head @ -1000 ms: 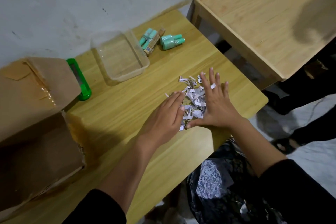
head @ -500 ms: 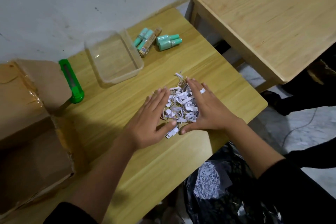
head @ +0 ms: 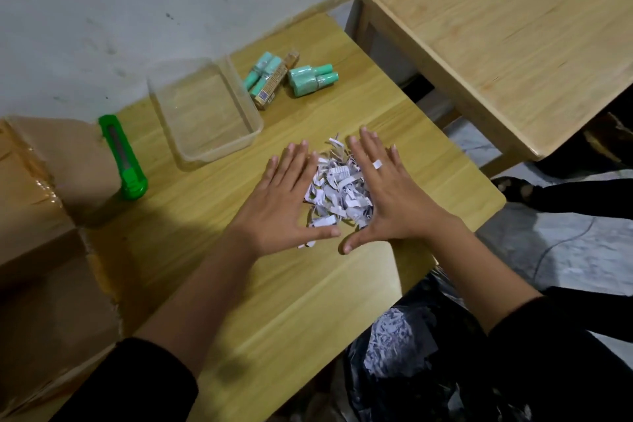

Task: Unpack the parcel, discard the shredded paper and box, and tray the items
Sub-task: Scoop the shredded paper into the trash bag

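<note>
Shredded paper (head: 337, 192): loose heap mid-table (head: 274, 301), penned between my hands, heap's long axis about 12 to 6.

Left hand (head: 284, 202): flat, fingers straight and spread, aimed at 1 o'clock, inner edge against the heap, gripping nothing.

Right hand (head: 387, 199): flat and splayed, fingers aimed at 11, pressed to the heap's other side. One paper strip (head: 376, 164) lies across a finger. Thumbs close off the 6 o'clock side, tips near, not touching.

Containers, bearings from the heap:
- Clear tray (head: 255, 113) at 10 o'clock. Only wood grain shows through its base.
- Black bag (head: 445, 370) at 5 o'clock, below the table edge, with a wad of shredded paper in it.
- Cardboard box (head: 41, 216) at 9 o'clock, flaps open, interior in shadow.

Items: teal bottle pair (head: 311, 79) at 12, lying down, caps toward 3. Second teal pair (head: 262, 74) at 11 beside a small brown carton (head: 272, 87), both lying 7 to 1.

Green knife (head: 123, 158) by the box, lying near 12 to 6.
</note>
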Demonstrator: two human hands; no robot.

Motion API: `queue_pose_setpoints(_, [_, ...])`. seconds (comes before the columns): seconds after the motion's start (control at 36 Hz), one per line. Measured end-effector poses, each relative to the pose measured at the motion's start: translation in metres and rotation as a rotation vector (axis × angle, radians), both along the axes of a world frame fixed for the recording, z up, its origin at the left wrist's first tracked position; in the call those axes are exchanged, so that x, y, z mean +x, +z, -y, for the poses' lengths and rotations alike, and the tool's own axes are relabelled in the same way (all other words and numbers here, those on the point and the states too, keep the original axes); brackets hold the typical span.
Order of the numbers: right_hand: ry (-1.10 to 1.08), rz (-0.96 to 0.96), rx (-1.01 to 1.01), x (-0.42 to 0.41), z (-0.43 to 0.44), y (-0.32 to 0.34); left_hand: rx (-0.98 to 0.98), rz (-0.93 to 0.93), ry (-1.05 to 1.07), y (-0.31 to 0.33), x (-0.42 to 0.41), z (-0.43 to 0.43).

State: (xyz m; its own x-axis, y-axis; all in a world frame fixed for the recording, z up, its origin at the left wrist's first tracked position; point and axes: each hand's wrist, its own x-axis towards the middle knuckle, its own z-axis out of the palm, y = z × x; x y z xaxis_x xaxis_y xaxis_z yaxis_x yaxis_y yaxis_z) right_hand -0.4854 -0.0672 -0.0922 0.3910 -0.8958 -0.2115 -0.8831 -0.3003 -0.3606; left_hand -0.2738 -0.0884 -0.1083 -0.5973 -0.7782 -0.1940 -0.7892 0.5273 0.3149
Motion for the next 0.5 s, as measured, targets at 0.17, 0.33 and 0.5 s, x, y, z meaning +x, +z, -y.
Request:
queue_pose_setpoints(0.17, [0.12,-0.041,0.021,0.004,0.027,-0.004,0.013,-0.061,-0.012,-0.002,0.001,0.017])
queue_pose_setpoints(0.33, [0.144,0.003,0.027,0.005,0.042,-0.008,-0.012,-0.11,-0.003,-0.009,0.005,0.016])
queue_pose_setpoints(0.5, [0.087,0.102,-0.009,0.004,0.038,-0.012,-0.048,-0.182,0.066,-0.016,0.004,0.006])
